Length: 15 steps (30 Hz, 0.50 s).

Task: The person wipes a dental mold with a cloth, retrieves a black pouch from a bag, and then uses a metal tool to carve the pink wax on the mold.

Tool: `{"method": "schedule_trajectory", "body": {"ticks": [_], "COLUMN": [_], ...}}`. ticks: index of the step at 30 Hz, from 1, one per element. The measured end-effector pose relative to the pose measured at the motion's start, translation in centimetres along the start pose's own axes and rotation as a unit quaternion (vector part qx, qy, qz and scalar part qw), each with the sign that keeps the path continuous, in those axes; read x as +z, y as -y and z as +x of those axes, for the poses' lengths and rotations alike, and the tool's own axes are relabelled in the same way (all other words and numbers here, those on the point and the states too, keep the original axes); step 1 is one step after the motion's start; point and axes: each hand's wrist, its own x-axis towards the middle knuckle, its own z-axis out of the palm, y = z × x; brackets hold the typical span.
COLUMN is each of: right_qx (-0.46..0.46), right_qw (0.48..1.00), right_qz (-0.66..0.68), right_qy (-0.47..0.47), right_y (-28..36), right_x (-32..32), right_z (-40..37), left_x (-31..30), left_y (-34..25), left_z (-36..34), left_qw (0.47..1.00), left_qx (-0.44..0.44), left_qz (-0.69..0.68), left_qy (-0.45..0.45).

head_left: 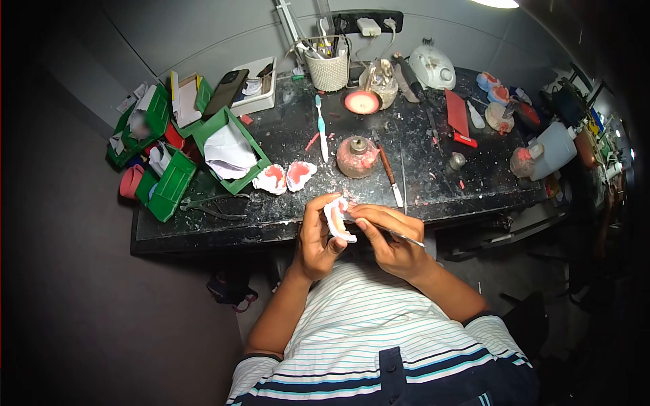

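My left hand (317, 237) is closed around a white plaster dental cast (336, 222) with pink wax and a row of teeth on it, held up just in front of the bench edge. My right hand (396, 242) grips a thin metal dental carving tool (410, 239) like a pen. Its tip end is at the cast, partly hidden by the fingers. Beyond the hands lie two more plaster casts (271, 180) with red-pink wax, a spirit burner (357, 157) spattered with pink wax, and a wax knife (387, 166) with a wooden handle.
Green boxes (233, 152) with papers crowd the left of the black bench (284, 229). A toothbrush (321, 128), a dish of pink wax (362, 101) and a brush holder (328, 71) stand farther back. Red wax sheets (458, 116) and a plastic bottle (555, 150) are at right.
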Motion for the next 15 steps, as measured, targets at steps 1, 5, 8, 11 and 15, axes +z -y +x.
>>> {"method": "schedule_trajectory", "body": {"ticks": [1, 5, 8, 11, 15], "right_qx": [0.0, 0.007, 0.009, 0.009, 0.012], "right_qw": [1.0, 1.0, 1.0, 1.0, 1.0], "right_qz": [-0.001, 0.006, 0.007, 0.006, 0.011], "right_qy": [0.0, 0.002, 0.004, 0.006, 0.008], "right_y": [-0.05, -0.12, -0.14, -0.18, -0.25], "right_x": [-0.03, -0.01, -0.1, -0.03, -0.19], "right_z": [0.01, 0.01, 0.08, -0.01, 0.05], "left_x": [0.02, 0.11, 0.12, 0.12, 0.21], "left_y": [0.03, -0.12, -0.12, -0.32, -0.51], "left_z": [-0.02, 0.0, 0.04, 0.05, 0.14], "left_qw": [1.0, 1.0, 1.0, 1.0, 1.0], "left_qx": [0.0, -0.004, -0.003, -0.005, -0.007], "left_qz": [-0.001, -0.001, -0.005, -0.004, -0.009], "left_qy": [-0.001, -0.006, -0.003, -0.003, -0.004]}}
